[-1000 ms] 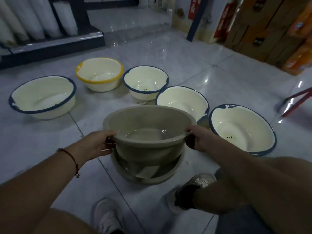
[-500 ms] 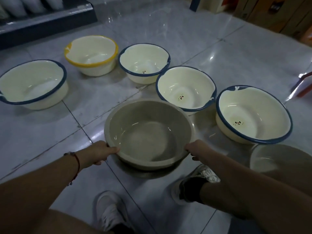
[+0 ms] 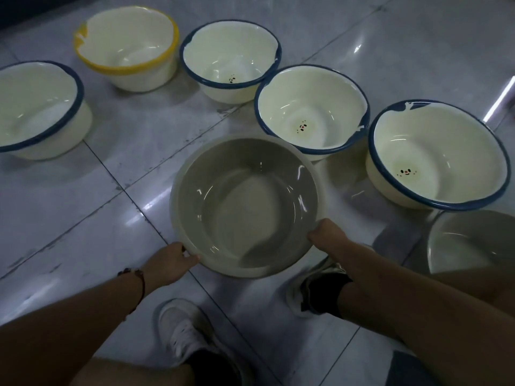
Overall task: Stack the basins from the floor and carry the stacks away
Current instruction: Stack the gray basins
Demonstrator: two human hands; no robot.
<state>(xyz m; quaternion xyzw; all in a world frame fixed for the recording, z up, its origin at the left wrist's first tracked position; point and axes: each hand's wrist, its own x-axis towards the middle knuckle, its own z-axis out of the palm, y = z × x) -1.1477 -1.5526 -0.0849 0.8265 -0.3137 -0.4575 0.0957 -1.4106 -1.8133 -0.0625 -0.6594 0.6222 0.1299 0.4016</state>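
Grey plastic, glossy inside, the grey basin (image 3: 245, 204) sits low over the tiled floor (image 3: 83, 207) right in front of the person's feet, and whether another basin is nested under it cannot be told from this angle. The left hand (image 3: 170, 263) grips its near-left rim with fingers curled over the edge; the right hand (image 3: 324, 235) grips the near-right rim the same way.

Just beyond the grey basin, touching or nearly touching its far rim, stands a cream basin with a blue rim (image 3: 312, 112) and a small face printed on its bottom. To the right of the grey basin is a second blue-rimmed basin (image 3: 437, 157), also with a face. Farther beyond sit a third blue-rimmed basin (image 3: 231, 54) and a yellow-rimmed basin (image 3: 125, 43). Well to the left of the grey basin a fourth blue-rimmed basin (image 3: 36, 110) is cut by the frame edge. Right of the grey basin and closer to the person, another grey basin (image 3: 471, 240) shows partly behind the right arm.

The step in hand looks like the stacking itself: the grey basin is being seated or picked up. Next, I judge, comes gathering the cream ones, which calls for dropping each squarely into the next so rims sit level. Their sizes seem to differ, so the order matters.
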